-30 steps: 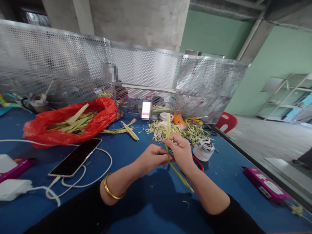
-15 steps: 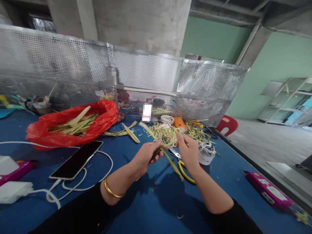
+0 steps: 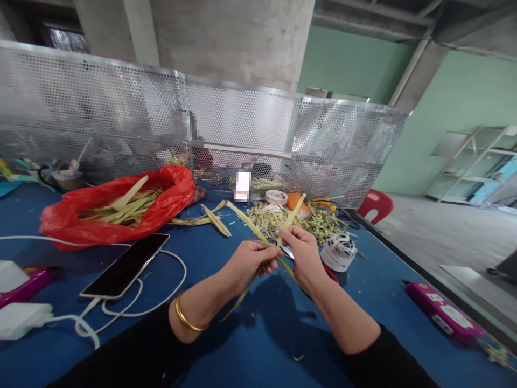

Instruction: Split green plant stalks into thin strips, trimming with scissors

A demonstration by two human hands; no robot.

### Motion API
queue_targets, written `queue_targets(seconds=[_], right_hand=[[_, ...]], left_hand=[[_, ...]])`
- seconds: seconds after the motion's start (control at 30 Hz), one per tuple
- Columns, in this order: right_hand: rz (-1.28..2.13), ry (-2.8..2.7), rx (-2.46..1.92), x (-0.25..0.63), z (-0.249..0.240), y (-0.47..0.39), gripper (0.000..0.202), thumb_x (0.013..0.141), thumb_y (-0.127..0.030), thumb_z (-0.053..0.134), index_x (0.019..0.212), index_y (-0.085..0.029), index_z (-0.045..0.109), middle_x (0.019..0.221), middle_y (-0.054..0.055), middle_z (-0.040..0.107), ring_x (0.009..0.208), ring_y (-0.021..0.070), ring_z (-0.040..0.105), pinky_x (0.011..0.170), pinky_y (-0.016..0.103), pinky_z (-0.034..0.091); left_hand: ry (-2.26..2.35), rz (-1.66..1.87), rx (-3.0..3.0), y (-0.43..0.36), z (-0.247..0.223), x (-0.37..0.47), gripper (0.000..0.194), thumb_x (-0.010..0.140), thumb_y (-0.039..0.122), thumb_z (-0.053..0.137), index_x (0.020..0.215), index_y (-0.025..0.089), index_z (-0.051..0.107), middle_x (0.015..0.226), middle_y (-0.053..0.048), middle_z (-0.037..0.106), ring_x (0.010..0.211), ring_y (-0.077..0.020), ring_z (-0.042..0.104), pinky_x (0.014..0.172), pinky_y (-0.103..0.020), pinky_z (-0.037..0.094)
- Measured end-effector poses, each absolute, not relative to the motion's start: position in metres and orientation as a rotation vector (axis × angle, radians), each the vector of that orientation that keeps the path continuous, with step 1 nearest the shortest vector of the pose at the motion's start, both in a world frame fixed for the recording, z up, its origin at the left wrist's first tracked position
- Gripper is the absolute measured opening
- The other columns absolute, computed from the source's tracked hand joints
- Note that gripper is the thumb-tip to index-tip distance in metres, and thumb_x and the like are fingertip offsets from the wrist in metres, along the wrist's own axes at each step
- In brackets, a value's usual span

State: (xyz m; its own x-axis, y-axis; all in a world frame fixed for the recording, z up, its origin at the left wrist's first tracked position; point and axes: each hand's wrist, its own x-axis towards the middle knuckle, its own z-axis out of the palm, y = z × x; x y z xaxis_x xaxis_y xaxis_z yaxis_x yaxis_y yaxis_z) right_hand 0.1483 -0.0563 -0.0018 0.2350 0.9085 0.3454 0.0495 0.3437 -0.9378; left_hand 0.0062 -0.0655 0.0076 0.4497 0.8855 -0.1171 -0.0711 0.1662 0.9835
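Note:
Two pale green leaf strips cross in an X between my hands above the blue table. My left hand [image 3: 252, 261] is closed, pinching the leaf strip [image 3: 247, 220] that slants up to the left, close to the crossing. My right hand [image 3: 302, 252] pinches the other leaf strip [image 3: 297, 206], whose upper end points up to the right. A thin tail hangs below my left hand toward the lower left. Scissors [image 3: 288, 251] lie beneath my right hand, mostly hidden by it. Just beyond that hand sits a roll of white strip [image 3: 339, 252].
A red plastic bag [image 3: 97, 234] of leaf strips lies left, behind a phone [image 3: 126, 265] with a white cable. Leaf scraps [image 3: 325, 226], a tape roll [image 3: 276, 197] and an orange packet [image 3: 297, 202] lie ahead. A purple box [image 3: 442, 312] rests at right; a perforated metal screen [image 3: 242, 118] stands behind.
My right hand has moved slightly down and left, nearer my left hand. The strip in it now stands up to the right, and a tail shows below my left hand.

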Motion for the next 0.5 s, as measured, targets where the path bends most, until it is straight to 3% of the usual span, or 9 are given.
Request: queue_targets(seconds=[0.1, 0.23, 0.3, 0.4, 0.5], right_hand=[[0.653, -1.304, -1.117, 0.152, 0.001, -0.055, 0.029, 0.077, -0.035, 0.059, 0.054, -0.019, 0.053, 0.057, -0.002, 0.054, 0.061, 0.0142, 0.049, 0.063, 0.027, 0.037], [0.129, -1.447, -1.173, 0.154, 0.008, -0.064, 0.017, 0.086, -0.032, 0.052, 0.079, -0.019, 0.06, 0.08, 0.003, 0.061, 0.075, 0.0173, 0.054, 0.073, 0.029, 0.04], [-0.054, -1.509, -1.146, 0.151, 0.009, -0.072, 0.018, 0.088, -0.031, 0.05, 0.076, -0.02, 0.058, 0.076, 0.002, 0.059, 0.075, 0.0175, 0.053, 0.073, 0.029, 0.039], [-0.005, -1.691, -1.175, 0.14, 0.005, -0.081, 0.024, 0.088, -0.032, 0.051, 0.067, -0.021, 0.056, 0.069, 0.001, 0.058, 0.068, 0.0167, 0.053, 0.068, 0.028, 0.039], [0.228, -1.774, -1.196, 0.128, -0.006, -0.08, 0.022, 0.086, -0.031, 0.054, 0.066, -0.021, 0.057, 0.073, 0.002, 0.061, 0.07, 0.0175, 0.056, 0.067, 0.027, 0.04]], left_hand=[[0.868, 0.847, 1.16, -0.065, 0.008, 0.006, 0.021, 0.073, 0.032, 0.069, 0.075, 0.012, 0.072, 0.056, -0.001, 0.061, 0.045, -0.0069, 0.05, 0.046, -0.019, 0.034], [0.837, 0.937, 0.982, -0.059, 0.011, 0.001, 0.027, 0.077, 0.037, 0.065, 0.083, 0.012, 0.071, 0.066, -0.004, 0.066, 0.055, -0.0102, 0.058, 0.053, -0.021, 0.043], [0.78, 0.987, 0.877, -0.054, 0.014, -0.002, 0.024, 0.078, 0.032, 0.065, 0.089, 0.012, 0.071, 0.074, -0.007, 0.07, 0.065, -0.0126, 0.063, 0.063, -0.023, 0.048], [0.66, 1.089, 0.83, -0.05, 0.016, -0.004, 0.019, 0.07, 0.016, 0.07, 0.088, 0.011, 0.072, 0.077, -0.008, 0.072, 0.074, -0.0146, 0.065, 0.077, -0.025, 0.048], [0.592, 1.135, 0.867, -0.049, 0.012, -0.003, 0.017, 0.064, 0.016, 0.075, 0.079, 0.009, 0.072, 0.076, -0.009, 0.071, 0.077, -0.0161, 0.065, 0.078, -0.025, 0.047]])
